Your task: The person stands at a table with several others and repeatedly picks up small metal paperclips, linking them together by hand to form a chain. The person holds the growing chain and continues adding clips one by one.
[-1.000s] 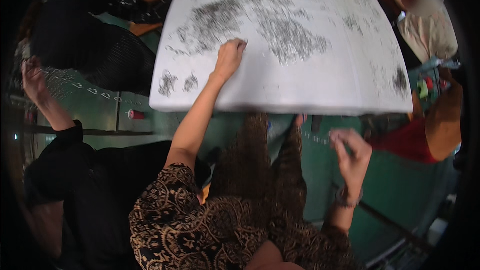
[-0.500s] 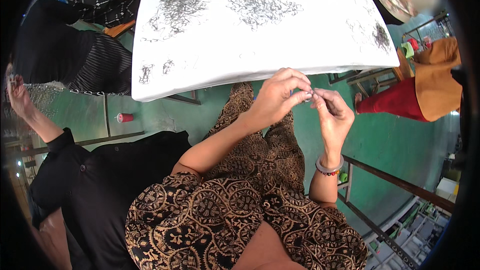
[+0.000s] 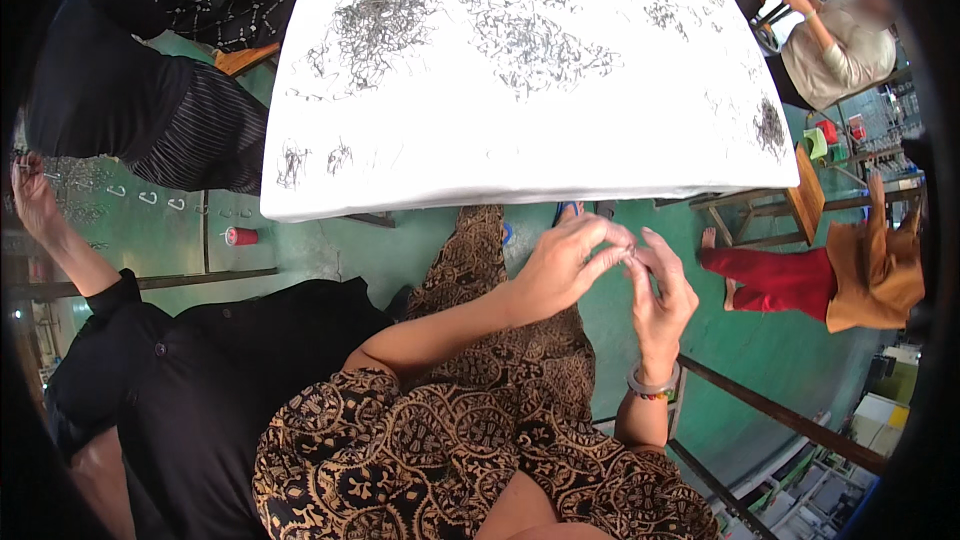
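White table (image 3: 520,155), both hands (image 3: 610,275) pinching small wire piece (image 3: 632,255)

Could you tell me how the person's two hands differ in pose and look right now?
The left hand lies palm down, fingers curled; the right hand stands upright, fingers raised. The right wrist wears a bracelet; the left is bare. Both meet fingertip to fingertip below the white table.

Bright, even light glares off the white desk (image 3: 520,150), while fisheye bending and a dark vignette blur the rim.
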Action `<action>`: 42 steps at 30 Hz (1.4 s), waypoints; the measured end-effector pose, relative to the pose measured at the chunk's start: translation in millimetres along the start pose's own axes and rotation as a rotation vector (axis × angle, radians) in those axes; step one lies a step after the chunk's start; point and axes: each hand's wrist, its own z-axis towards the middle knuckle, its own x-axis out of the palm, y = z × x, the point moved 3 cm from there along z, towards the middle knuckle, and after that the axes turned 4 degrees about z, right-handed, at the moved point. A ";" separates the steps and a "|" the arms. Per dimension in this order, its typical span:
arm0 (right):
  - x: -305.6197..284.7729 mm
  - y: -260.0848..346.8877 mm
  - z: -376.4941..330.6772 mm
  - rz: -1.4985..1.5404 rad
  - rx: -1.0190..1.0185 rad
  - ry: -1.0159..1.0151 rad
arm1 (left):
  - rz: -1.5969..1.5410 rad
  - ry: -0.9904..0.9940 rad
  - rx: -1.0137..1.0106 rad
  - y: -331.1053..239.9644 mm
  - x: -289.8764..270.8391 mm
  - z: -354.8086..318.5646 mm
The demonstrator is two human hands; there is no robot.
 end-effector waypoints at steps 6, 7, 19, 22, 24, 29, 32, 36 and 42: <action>4.3 -54.6 62.5 0.212 0.217 -0.049 | -0.021 0.007 0.073 5.8 -5.2 5.4; 23.2 -69.8 80.1 0.212 0.199 0.007 | -0.023 0.010 0.078 6.1 -5.0 5.4; 179.7 -145.3 160.0 -0.194 -0.305 0.345 | 0.085 0.011 0.030 3.2 -8.2 1.1; 149.1 -124.9 147.5 -0.020 -0.190 0.157 | 0.112 0.045 0.028 3.7 -7.3 -1.9; 115.9 -100.5 128.8 0.205 0.010 0.035 | 0.104 0.025 0.058 4.1 -7.6 -3.9; 16.7 -19.8 45.9 0.521 0.198 -0.068 | 0.015 -0.023 -0.051 8.4 -9.8 -2.1; 4.4 5.8 16.2 0.522 0.120 -0.040 | -0.034 -0.036 -0.031 4.5 -9.3 2.6; 9.9 3.8 10.2 0.428 0.110 -0.126 | 0.062 0.019 0.104 -2.2 -11.1 6.9; 23.3 2.4 9.2 0.495 0.054 -0.227 | 0.039 0.083 0.022 2.4 -18.1 5.0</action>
